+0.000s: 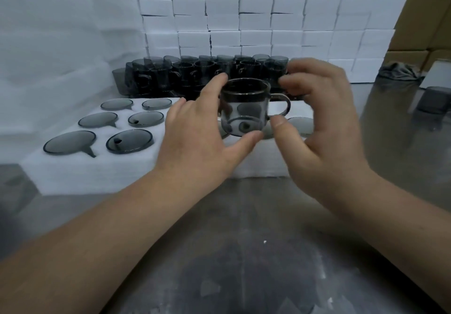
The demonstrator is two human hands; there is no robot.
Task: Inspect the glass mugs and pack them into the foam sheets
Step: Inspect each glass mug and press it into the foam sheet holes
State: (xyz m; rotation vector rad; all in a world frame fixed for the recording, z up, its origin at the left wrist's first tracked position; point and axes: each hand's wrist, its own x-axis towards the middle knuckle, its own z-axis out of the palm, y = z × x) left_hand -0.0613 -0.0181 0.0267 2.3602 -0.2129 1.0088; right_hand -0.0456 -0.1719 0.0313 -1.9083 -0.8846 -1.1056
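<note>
Nearest: grey table, scuffed and dusted with white specks; two bare forearms reaching across it from the lower corners.

Mid-field, raised above the foam sheet: one held mug, upright, of smoky grey clear glass, with a straight wall, a darker band under the rim and a loop handle pointing right. Left hand pinching it, forefinger on the left of the rim, thumb under the base, other fingers loosely spread. Right hand cupped beside the handle, fingers curved and blurred near the rim, thumb close by the lower handle joint; contact with the glass not determinable.

On the table, below and behind the hands: one thick white foam sheet holding sunk mugs, seen as round grey discs flush with its surface. Counted: six at left, in two columns of three, each of the left column with a short tail towards the near right; a seventh disc partly hidden behind the right hand.

Behind the foam: crowded row of mugs, same dark glass, upright, overlapping and blurred; number not countable. One lone mug on the table at far right, a crumpled grey cloth beyond it.

Background: wall of stacked white boxes; white sheeting at left; brown cartons at right.
</note>
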